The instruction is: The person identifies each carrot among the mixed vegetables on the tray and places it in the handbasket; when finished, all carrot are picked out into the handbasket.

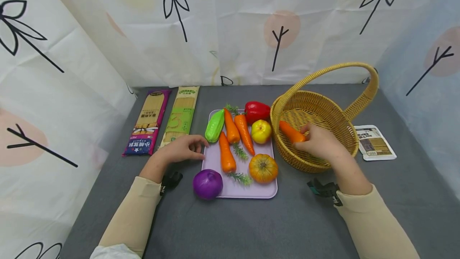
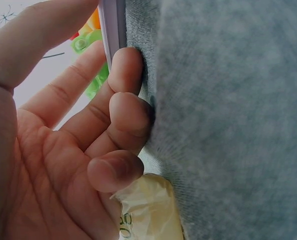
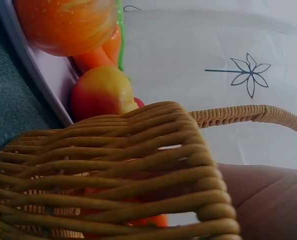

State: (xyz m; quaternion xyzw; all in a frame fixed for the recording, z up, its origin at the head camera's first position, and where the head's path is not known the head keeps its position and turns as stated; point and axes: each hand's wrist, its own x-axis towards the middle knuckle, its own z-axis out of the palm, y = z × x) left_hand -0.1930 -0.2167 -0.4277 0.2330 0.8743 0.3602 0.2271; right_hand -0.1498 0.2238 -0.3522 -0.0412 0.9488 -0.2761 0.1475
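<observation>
My right hand (image 1: 321, 143) reaches inside the wicker basket (image 1: 309, 167) and pinches a carrot (image 1: 292, 132) near its end. In the right wrist view, the basket weave (image 3: 103, 180) hides most of the fingers and the carrot. At the left edge of the lilac tray (image 1: 213, 159), my left hand (image 1: 181, 148) rests with loosely bent fingers and holds nothing. Its fingertips are at the tray rim (image 2: 114, 30); whether they touch it I cannot tell. Several carrots (image 1: 227, 155), a green vegetable (image 1: 215, 126), a yellow fruit (image 1: 261, 131) and a small pumpkin (image 1: 263, 168) lie on the tray.
A red pepper (image 1: 257, 112) lies at the tray's back right corner, a purple round vegetable (image 1: 208, 184) at its front left. Two noodle packs, purple (image 1: 147, 123) and green (image 1: 181, 111), lie left. A white flat pack (image 1: 374, 142) lies right of the basket, whose tall handle (image 1: 334, 67) arches overhead.
</observation>
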